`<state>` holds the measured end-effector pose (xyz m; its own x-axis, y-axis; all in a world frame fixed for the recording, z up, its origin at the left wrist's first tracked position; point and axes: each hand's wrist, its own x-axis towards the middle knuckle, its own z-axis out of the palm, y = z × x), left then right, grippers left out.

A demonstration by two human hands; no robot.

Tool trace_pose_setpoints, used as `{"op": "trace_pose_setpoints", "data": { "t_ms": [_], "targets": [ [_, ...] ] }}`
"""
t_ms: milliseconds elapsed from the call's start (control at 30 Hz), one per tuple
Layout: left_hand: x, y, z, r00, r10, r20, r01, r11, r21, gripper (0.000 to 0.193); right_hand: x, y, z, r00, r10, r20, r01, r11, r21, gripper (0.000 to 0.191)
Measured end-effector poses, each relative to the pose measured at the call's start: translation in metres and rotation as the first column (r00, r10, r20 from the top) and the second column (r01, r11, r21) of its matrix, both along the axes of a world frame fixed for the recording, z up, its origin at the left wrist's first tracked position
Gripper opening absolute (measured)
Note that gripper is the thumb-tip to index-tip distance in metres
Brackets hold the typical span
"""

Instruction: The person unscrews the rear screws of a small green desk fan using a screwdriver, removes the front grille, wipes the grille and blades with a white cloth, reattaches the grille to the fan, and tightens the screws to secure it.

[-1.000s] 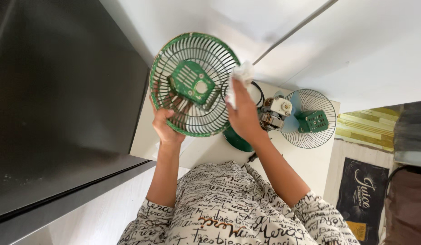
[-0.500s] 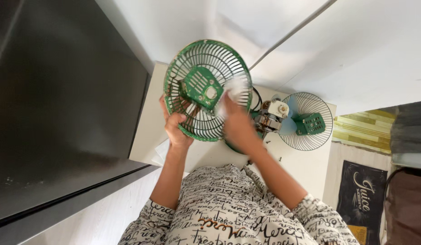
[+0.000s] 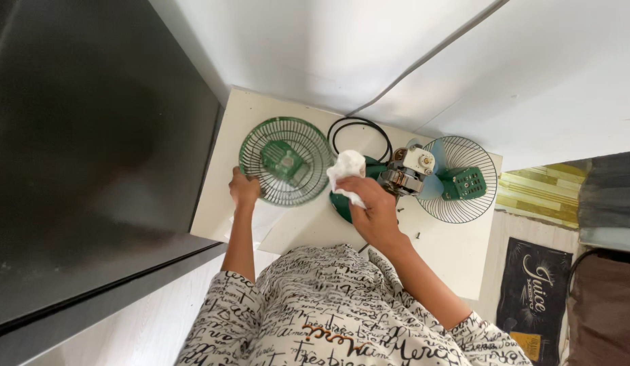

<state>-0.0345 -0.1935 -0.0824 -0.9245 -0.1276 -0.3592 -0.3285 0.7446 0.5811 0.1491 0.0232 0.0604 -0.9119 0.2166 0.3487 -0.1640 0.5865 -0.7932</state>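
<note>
A round green wire fan grille (image 3: 286,160) lies low over the white table (image 3: 450,251), and my left hand (image 3: 244,188) grips its lower left rim. My right hand (image 3: 370,207) is closed on a crumpled white cloth (image 3: 345,169), just right of the grille and off it. Under that hand sits the green fan base (image 3: 342,203). The bare fan motor (image 3: 406,173) stands right beside my right hand.
A second wire grille with a green hub (image 3: 461,179) lies at the table's right. A black cord loop (image 3: 359,132) rests behind the motor. A large dark cabinet (image 3: 91,156) fills the left. A dark floor mat (image 3: 539,298) lies at lower right.
The green grille, held up near the camera before, has come down to the table. My right hand with the cloth has come off the grille and dropped toward the fan base.
</note>
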Motion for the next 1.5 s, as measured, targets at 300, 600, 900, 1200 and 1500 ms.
{"op": "trace_pose_setpoints", "data": {
  "t_ms": [300, 600, 900, 1200, 1500],
  "targets": [
    [0.001, 0.011, 0.006, 0.980, 0.191, -0.055, -0.174, 0.958, 0.227, 0.031, 0.007, 0.005, 0.002, 0.993, -0.096, 0.075, 0.101, 0.993, -0.067, 0.034],
    [0.005, 0.005, 0.001, 0.939, 0.331, 0.093, -0.306, 0.684, 0.662, 0.031, 0.008, 0.012, 0.008, 0.987, -0.086, 0.136, 0.112, 0.975, -0.194, 0.047],
    [0.023, 0.013, 0.063, 0.997, -0.027, 0.067, -0.066, 0.018, 0.998, 0.083, -0.048, 0.024, 0.017, 0.991, -0.120, -0.057, 0.132, 0.947, 0.294, 0.022],
    [0.046, 0.031, 0.106, 0.990, -0.135, 0.036, -0.035, 0.013, 0.999, 0.089, -0.089, -0.032, -0.020, 0.936, 0.134, -0.325, 0.061, 0.849, 0.525, 0.049],
    [0.028, 0.031, 0.105, 0.993, -0.037, 0.110, -0.113, -0.100, 0.989, 0.061, -0.063, -0.034, -0.020, 0.898, 0.393, 0.197, -0.429, 0.880, 0.203, 0.041]
  ]
}}
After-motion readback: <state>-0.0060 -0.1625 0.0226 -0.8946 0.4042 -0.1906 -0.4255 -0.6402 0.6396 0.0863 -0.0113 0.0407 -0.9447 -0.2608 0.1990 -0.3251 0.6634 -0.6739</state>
